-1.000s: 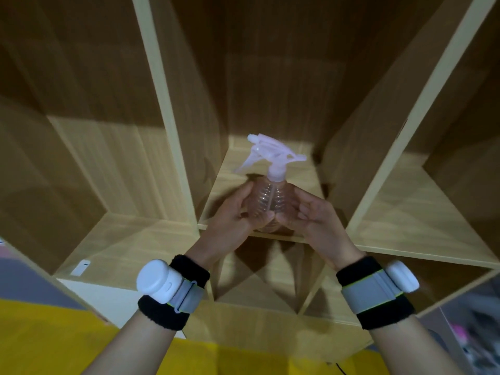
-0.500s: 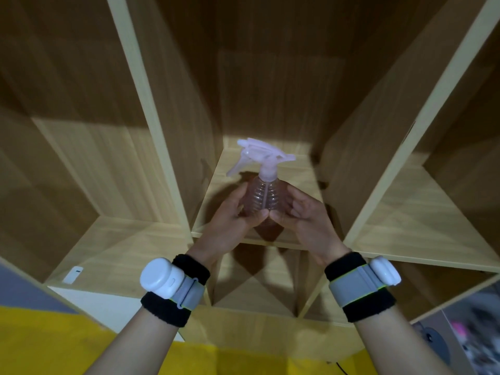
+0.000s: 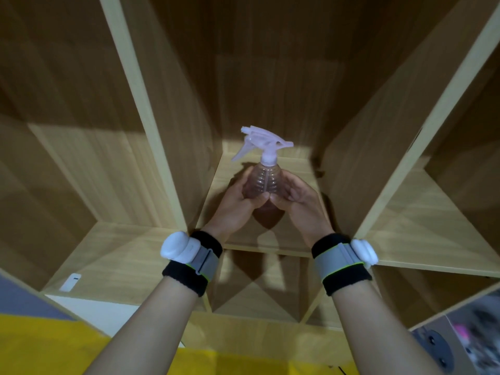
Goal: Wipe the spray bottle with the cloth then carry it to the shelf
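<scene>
A clear ribbed spray bottle (image 3: 265, 177) with a pale pink trigger head stands upright inside the middle compartment of a wooden shelf (image 3: 259, 244). My left hand (image 3: 238, 204) cups its left side and my right hand (image 3: 296, 201) cups its right side, fingers curled round the lower body. The nozzle points left. The bottle's base is hidden behind my fingers, so I cannot tell whether it touches the board. No cloth is in view.
Upright dividers (image 3: 151, 125) wall off the compartments to the left and right of the middle one. A small white tag (image 3: 71, 282) lies on the left compartment's board. A yellow surface (image 3: 54, 347) fills the bottom left.
Both hands have carried the bottle deeper into the middle compartment and slightly lower. The grip on it looks unchanged.
</scene>
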